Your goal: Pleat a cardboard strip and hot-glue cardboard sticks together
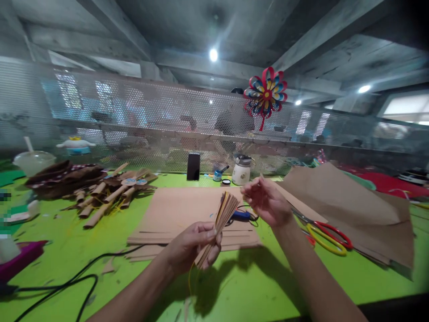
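Note:
My left hand [197, 243] is wrapped around a pleated brown paper bundle [226, 212], its folds fanning out at the upper end. A thin yellow thread [190, 279] hangs from the bundle's lower end. My right hand [268, 203] is raised to the right of the bundle, apart from it, with fingers curled together; whatever they pinch is too small to make out. Under both hands lies a stack of brown paper sheets [181, 205]. Between the hands, on the stack, rests a blue-handled tool [241, 215] with dark cord around it.
Scissors [330, 237] with red and yellow handles lie at right, beside large brown paper [338, 192]. Rolled brown paper pieces [103, 197] are heaped at left. A black cable [90, 259] crosses the green table [134, 290]. A phone [193, 167] and jar [241, 170] stand behind.

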### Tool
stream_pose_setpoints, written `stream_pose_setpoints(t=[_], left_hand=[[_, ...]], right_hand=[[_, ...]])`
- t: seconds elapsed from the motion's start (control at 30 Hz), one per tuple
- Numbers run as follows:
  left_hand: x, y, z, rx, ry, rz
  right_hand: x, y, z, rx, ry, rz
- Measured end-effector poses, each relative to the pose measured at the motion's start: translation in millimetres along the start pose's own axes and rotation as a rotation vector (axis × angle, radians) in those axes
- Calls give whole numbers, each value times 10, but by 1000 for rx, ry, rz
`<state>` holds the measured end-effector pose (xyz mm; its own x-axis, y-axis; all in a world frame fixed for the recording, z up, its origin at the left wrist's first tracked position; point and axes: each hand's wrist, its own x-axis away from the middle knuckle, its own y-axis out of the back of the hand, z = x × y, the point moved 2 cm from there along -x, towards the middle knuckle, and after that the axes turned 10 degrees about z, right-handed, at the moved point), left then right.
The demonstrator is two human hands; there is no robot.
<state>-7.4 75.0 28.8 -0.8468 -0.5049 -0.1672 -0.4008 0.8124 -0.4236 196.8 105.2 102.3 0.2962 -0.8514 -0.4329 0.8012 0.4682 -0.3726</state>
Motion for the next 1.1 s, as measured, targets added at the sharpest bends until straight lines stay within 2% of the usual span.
stream_pose_setpoints(t=[0.17,0.47,0.63,0.83,1.0,1.1], left_hand=[[-52,4,113,-5,29,94],[-75,-9,139,7,52,53],[-40,-5,171,-2,103,66],[-58,-5,174,49,142,116],[-43,8,165,20,156,123],[-44,11,141,5,125,115]], right_hand=[[-7,-2,15,-107,-24,0],[-10,72,46,-178,-33,-91],[-20,379,206,-171,32,-219],[-32,705,268,-174,18,-251],[-9,957,376,125,122,-410],[-26,997,299,245,101,-428]])
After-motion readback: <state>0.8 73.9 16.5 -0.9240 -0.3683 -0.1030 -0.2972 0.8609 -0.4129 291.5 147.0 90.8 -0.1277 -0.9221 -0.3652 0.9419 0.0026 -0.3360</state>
